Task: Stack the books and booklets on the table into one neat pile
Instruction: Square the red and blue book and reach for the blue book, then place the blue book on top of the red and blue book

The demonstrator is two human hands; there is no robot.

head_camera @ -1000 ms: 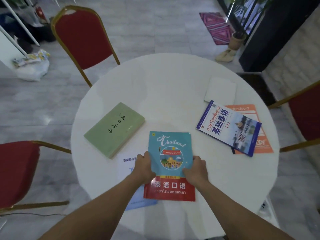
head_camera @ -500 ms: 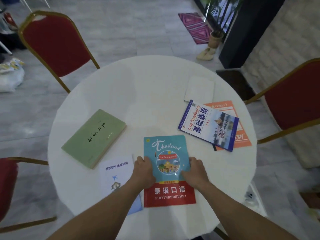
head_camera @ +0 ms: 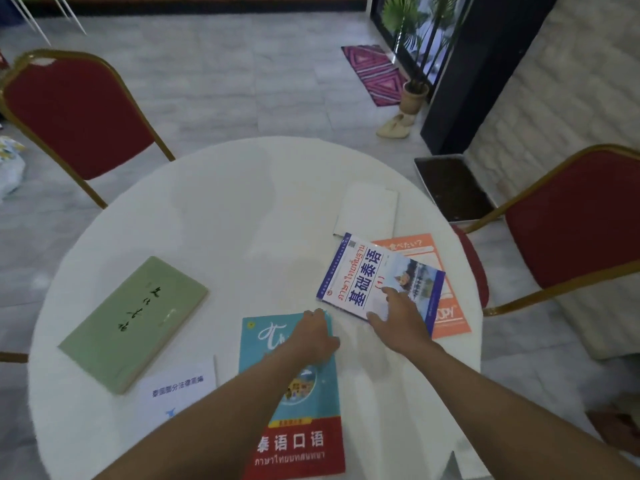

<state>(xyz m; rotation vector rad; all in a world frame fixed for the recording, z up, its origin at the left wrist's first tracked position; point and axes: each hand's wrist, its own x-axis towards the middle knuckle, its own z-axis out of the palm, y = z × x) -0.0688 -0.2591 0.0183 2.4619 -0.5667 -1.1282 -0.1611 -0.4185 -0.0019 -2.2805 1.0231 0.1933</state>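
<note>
Several books lie spread over a round white table (head_camera: pixel 242 209). Near me lies a teal and red Thailand book (head_camera: pixel 301 445), and my left hand (head_camera: pixel 313 336) hovers over its far right corner with fingers bent, holding nothing. My right hand (head_camera: pixel 398 317) grips the near edge of a blue and white textbook (head_camera: pixel 358 275), thumb at the edge and fingers on the cover. That textbook lies partly over an orange booklet (head_camera: pixel 420 247). A white booklet (head_camera: pixel 367 211) sits behind them. A green book (head_camera: pixel 135 323) and a white and blue leaflet (head_camera: pixel 180 393) lie on the left.
Red chairs with gold frames stand at the back left (head_camera: pixel 69 112) and at the right (head_camera: pixel 571 220). Beyond the table are a dark floor tray (head_camera: pixel 453 188), a potted plant (head_camera: pixel 414 97) and a pink rug (head_camera: pixel 375 74).
Both hands have let go of the Thailand book and moved forward and right. My right hand now lies on the blue and white textbook. My view has swung to the right.
</note>
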